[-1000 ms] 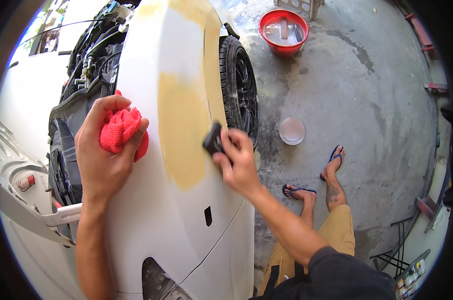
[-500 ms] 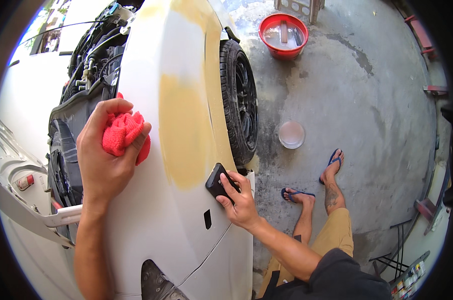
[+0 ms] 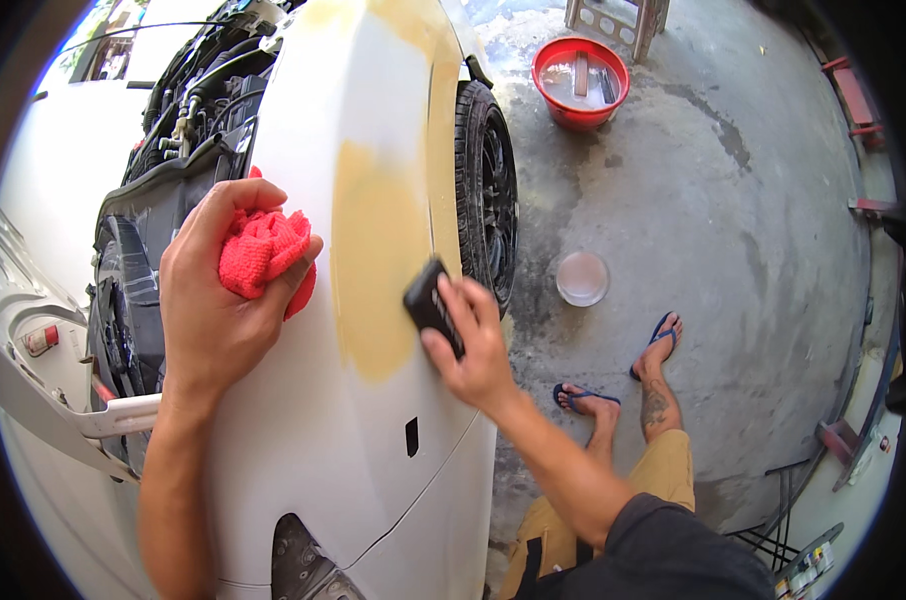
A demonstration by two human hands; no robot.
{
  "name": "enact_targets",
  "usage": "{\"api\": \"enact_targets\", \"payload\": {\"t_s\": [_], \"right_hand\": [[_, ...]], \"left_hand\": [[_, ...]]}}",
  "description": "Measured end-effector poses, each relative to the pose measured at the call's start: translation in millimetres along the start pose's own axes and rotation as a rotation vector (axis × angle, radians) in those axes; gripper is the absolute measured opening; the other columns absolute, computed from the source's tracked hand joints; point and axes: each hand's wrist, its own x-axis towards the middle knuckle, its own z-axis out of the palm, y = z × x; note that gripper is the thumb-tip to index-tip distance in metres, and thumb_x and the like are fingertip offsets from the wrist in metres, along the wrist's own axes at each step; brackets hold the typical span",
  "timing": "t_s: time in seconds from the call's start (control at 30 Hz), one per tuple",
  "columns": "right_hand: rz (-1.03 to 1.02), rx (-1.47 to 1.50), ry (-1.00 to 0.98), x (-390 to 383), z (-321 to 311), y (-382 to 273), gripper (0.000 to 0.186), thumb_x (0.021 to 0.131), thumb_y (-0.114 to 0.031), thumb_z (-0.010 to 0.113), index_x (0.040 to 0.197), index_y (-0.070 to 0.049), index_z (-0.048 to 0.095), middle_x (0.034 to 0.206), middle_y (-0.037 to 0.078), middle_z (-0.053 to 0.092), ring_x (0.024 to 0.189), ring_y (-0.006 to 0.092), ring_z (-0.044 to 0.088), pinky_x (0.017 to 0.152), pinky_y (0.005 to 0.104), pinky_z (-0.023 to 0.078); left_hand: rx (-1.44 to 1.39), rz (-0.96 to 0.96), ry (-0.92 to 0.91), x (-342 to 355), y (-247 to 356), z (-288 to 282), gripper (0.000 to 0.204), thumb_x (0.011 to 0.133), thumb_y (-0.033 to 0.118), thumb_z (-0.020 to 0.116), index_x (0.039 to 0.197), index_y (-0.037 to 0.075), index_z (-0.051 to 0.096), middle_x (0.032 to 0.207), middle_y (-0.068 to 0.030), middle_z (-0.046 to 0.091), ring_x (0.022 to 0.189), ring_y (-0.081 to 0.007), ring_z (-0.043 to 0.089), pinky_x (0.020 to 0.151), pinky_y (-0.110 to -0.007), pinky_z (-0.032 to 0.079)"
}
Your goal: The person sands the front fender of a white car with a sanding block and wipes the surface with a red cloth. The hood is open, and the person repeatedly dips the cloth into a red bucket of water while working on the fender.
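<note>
A crumpled red cloth is bunched in my left hand, fingers curled around it, above the inner edge of a white car fender. My right hand grips a black sanding block, which lies against the fender's outer curve near the wheel arch. Beside the block, a yellowish-tan filler patch runs along the fender toward the far end. The block's underside is hidden.
The wheel stands right of the fender; the uncovered engine bay lies left. On the concrete floor are a red bucket of water holding block-shaped pieces, a round container, and my feet in blue flip-flops.
My right hand has slid the sanding block farther forward along the fender's outer edge, onto the filler area. The left hand still holds the cloth; the view has shifted slightly.
</note>
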Motion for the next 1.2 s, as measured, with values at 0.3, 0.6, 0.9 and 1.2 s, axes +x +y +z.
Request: {"api": "enact_targets", "payload": {"t_s": [0.3,0.6,0.9,1.2], "right_hand": [[-0.068,-0.073,-0.002,59,-2,14,0.061,0.097,-0.014,0.072,0.153,-0.003,0.054,0.142,0.024,0.053,0.123,0.0413,0.055,0.108,0.046,0.046],[-0.123,-0.032,-0.031,121,-6,15,0.058,0.096,-0.012,0.072,0.151,-0.002,0.056,0.138,0.024,0.056,0.121,0.0429,0.057,0.106,0.0496,0.046],[-0.127,-0.064,0.114,106,16,-2,0.055,0.097,-0.018,0.074,0.147,0.0,0.06,0.142,0.024,0.055,0.132,0.0412,0.052,0.113,0.0481,0.044],[-0.175,-0.042,0.117,9,34,-25,0.058,0.096,-0.023,0.072,0.148,0.001,0.061,0.142,0.024,0.056,0.126,0.0387,0.055,0.112,0.049,0.041]], "left_hand": [[0.026,0.016,0.019,0,1,1,0.038,0.081,0.016,0.089,0.109,0.004,0.066,0.105,-0.013,0.074,0.094,-0.0319,0.072,0.088,-0.04,0.057],[0.089,0.086,0.018,2,-1,-2,0.036,0.083,0.014,0.087,0.11,0.003,0.066,0.103,-0.0108,0.072,0.093,-0.0266,0.07,0.088,-0.037,0.055],[0.069,0.093,0.041,2,-3,-2,0.038,0.079,0.014,0.088,0.108,0.005,0.065,0.101,-0.0116,0.07,0.096,-0.0319,0.069,0.087,-0.04,0.053],[0.097,0.091,0.042,-1,-5,-6,0.04,0.076,0.018,0.089,0.107,0.006,0.067,0.102,-0.0114,0.071,0.093,-0.0348,0.066,0.086,-0.044,0.053]]}}
